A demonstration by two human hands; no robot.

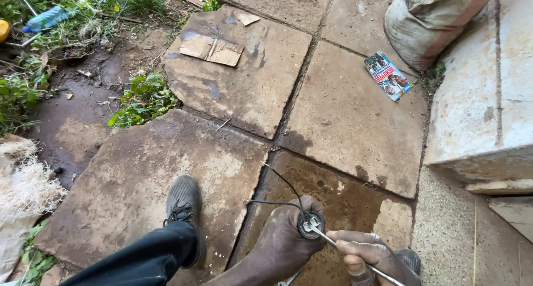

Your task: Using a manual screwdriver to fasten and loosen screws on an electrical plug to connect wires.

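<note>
Round black fitting (311, 224) with trailing wires (280, 187) sits clamped in my left hand (286, 241) above the paving slabs (355, 119); my right hand (366, 258) fingers grip a thin metal tool (325, 238) touching it.

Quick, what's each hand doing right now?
Left hand: closed around a small round black part with thin black wires.
Right hand: closed on a thin metal tool, its tip at the part.

cracked stone paving slabs (233, 92), cardboard scrap (212, 49), printed card (387, 75), perhaps a sack (427, 19)
</note>
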